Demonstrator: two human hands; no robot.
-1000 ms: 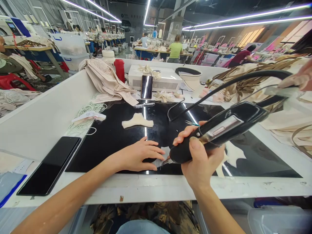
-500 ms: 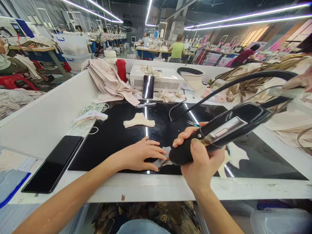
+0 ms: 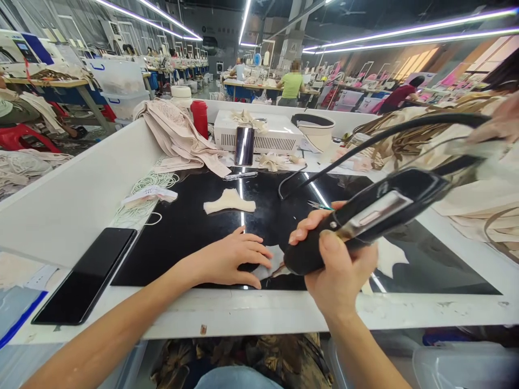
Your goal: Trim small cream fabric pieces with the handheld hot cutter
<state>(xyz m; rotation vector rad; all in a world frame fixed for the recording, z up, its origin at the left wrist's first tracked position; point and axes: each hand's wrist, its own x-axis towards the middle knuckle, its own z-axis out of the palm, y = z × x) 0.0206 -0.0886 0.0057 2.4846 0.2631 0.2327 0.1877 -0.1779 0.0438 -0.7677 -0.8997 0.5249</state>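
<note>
My left hand (image 3: 239,258) lies on the black board (image 3: 174,254) with fingers stretched out, its fingertips on a small pale, partly see-through piece of material (image 3: 272,259). My right hand (image 3: 340,265) is wrapped round a thick black corded hand tool (image 3: 375,213) with a silver plate on its side. The tool is tilted, and its narrow metal tip points down at the pale piece, close to my left fingers. Whether the tip touches the piece I cannot tell. A cream T-shaped fabric piece (image 3: 230,201) lies farther back. Another cut cream piece (image 3: 391,256) lies right of my right hand.
A dark phone (image 3: 85,275) lies at the left, below a heap of pale cord (image 3: 135,208). Farther back are stacked beige fabric (image 3: 174,135), a red bottle (image 3: 199,119), a white vented box (image 3: 255,135) and small snips (image 3: 318,205). The tool's black cable (image 3: 365,143) arches overhead.
The tool tip has moved slightly right, away from my left fingers, and more of the pale piece shows between them. My left hand stays on the piece. The view has shifted slightly.
</note>
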